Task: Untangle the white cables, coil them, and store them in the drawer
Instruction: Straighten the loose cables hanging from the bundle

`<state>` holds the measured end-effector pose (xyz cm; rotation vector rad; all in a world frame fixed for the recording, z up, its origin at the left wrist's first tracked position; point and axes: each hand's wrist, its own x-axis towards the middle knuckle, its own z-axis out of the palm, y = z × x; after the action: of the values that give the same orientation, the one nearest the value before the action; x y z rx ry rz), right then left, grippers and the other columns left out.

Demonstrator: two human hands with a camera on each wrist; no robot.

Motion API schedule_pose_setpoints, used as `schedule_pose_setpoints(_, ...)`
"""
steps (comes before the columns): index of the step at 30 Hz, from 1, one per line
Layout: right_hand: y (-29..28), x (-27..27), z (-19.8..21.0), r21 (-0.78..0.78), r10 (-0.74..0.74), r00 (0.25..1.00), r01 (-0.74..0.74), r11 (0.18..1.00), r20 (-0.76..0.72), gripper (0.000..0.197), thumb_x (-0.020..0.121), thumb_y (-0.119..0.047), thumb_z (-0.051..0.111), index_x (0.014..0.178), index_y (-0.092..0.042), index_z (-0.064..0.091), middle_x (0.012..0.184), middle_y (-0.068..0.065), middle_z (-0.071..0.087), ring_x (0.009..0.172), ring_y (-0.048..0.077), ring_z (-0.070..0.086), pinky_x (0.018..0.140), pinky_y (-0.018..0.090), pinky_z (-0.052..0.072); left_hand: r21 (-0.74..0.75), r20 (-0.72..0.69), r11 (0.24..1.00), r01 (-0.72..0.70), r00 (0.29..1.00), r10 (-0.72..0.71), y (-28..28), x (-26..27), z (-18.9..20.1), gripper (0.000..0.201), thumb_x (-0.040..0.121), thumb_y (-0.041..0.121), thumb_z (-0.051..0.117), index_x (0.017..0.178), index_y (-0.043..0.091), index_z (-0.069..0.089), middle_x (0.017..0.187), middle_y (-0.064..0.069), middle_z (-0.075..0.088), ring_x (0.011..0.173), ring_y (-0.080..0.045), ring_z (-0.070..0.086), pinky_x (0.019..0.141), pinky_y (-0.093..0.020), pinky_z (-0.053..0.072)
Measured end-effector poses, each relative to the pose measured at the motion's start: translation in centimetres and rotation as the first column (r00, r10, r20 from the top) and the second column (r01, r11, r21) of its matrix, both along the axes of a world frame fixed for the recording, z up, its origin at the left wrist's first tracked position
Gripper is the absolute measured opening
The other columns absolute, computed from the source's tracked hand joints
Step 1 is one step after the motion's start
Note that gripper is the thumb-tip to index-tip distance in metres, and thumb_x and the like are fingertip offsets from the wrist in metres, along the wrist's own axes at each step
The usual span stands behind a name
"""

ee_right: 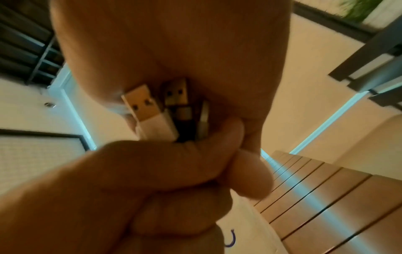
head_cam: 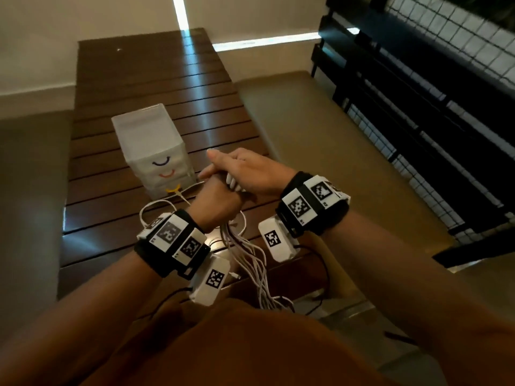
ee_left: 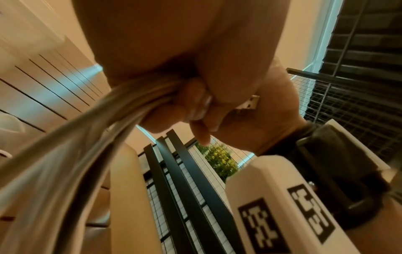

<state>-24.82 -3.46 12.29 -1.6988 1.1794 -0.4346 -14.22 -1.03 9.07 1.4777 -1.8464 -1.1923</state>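
Note:
Several white cables (head_cam: 250,260) hang as one bundle from my left hand (head_cam: 217,199), which grips them in a fist just above the dark slatted table (head_cam: 167,93). In the left wrist view its curled fingers (ee_left: 195,103) wrap the cables (ee_left: 87,137). My right hand (head_cam: 250,171) lies over the top of that fist, curled round the plug ends. Their USB plugs (ee_right: 143,110) stick up from my left hand (ee_right: 130,171) against my right hand's (ee_right: 174,43) palm. A white drawer unit (head_cam: 156,151) with curved coloured handles stands just left of the hands. Another white cable (head_cam: 156,203) loops on the table.
Beige cushions (head_cam: 306,121) flank the table. A black railing with wire mesh (head_cam: 418,93) runs along the right, with a green plant (ee_left: 219,159) behind it. The cable bundle trails off the table's near edge toward my lap.

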Motion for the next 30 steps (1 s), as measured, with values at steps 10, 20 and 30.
schedule_pose_setpoints(10, -1.5, 5.7, -2.3, -0.11, 0.116, 0.993, -0.112, 0.988, 0.025, 0.054, 0.099, -0.051, 0.035, 0.088, -0.02, 0.077, 0.099, 0.001, 0.069, 0.091, 0.012, 0.062, 0.077, 0.031, 0.046, 0.203, -0.02, 0.948, -0.247, 0.966, 0.256, 0.2, 4.8, -0.8, 0.036, 0.091, -0.006, 0.054, 0.127, -0.006, 0.051, 0.117, -0.022, 0.062, 0.069, -0.008, 0.055, 0.058, -0.012, 0.047)
schedule_pose_setpoints(20, -3.4, 5.0, -11.3, 0.043, 0.296, 0.929, -0.294, 0.955, -0.221, 0.027, 0.098, -0.023, 0.052, 0.114, -0.007, 0.065, 0.109, 0.015, 0.068, 0.089, 0.02, 0.062, 0.073, 0.028, 0.05, 0.41, -0.289, 0.855, -0.317, 0.844, 0.451, 2.5, 9.7, -4.8, 0.03, 0.1, 0.028, 0.048, 0.075, 0.012, 0.054, 0.051, 0.001, 0.041, 0.04, -0.009, 0.028, 0.039, -0.018, 0.025)
schedule_pose_setpoints(30, -2.8, 4.2, -20.0, 0.01, 0.37, 0.743, -0.44, 0.898, -0.558, 0.012, 0.087, -0.024, 0.066, 0.083, -0.012, 0.069, 0.086, 0.006, 0.068, 0.082, 0.02, 0.064, 0.074, 0.029, 0.049, 0.494, -0.396, 0.685, -0.535, 0.563, 0.725, 4.6, 11.8, -6.5, 0.038, 0.101, 0.035, 0.042, 0.075, 0.01, 0.056, 0.046, 0.004, 0.045, 0.043, -0.011, 0.051, 0.049, -0.023, 0.048)
